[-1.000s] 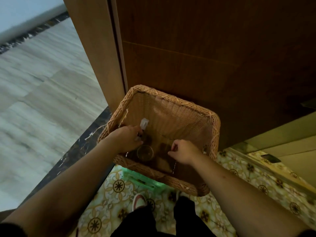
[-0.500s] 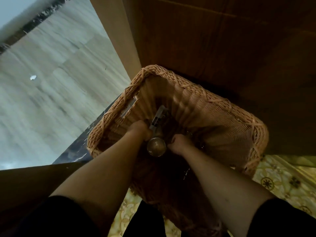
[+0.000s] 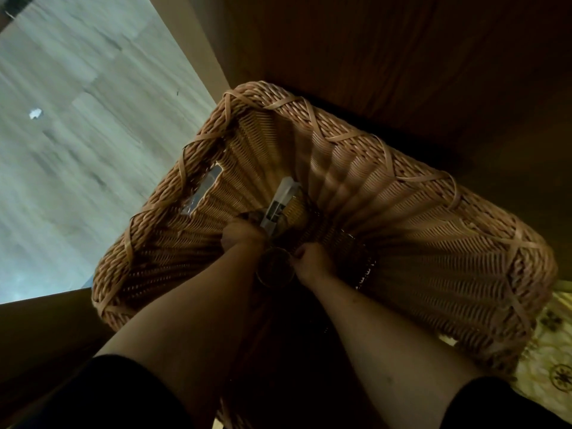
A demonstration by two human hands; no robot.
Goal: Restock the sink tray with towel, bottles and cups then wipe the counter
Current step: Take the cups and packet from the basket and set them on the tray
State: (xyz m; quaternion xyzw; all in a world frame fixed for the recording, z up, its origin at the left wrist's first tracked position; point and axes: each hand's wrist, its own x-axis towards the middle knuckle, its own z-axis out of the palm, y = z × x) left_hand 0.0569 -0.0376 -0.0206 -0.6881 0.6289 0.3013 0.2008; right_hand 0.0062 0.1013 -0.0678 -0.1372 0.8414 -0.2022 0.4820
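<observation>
Premises appear to be a furnished interior, likely a hotel or guest room, though this cannot be confirmed. Evidence: dark wood-panelled door or cabinet front (image 3: pixel 402 57); pale wood-grain floor (image 3: pixel 77 134); yellow patterned floor tiles (image 3: pixel 551 351) at right; deep woven wicker basket (image 3: pixel 418 212) standing against the panelling.

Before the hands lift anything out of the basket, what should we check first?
1. Both hands down inside the basket: ok.
2. Left hand has a firm hold on the white packet: cannot tell, too dark.
3. Right hand has a hold on the cup: cannot tell.
4. Cup upright, mouth up: ok.
5. Way up past the rim is free: ok.
</observation>
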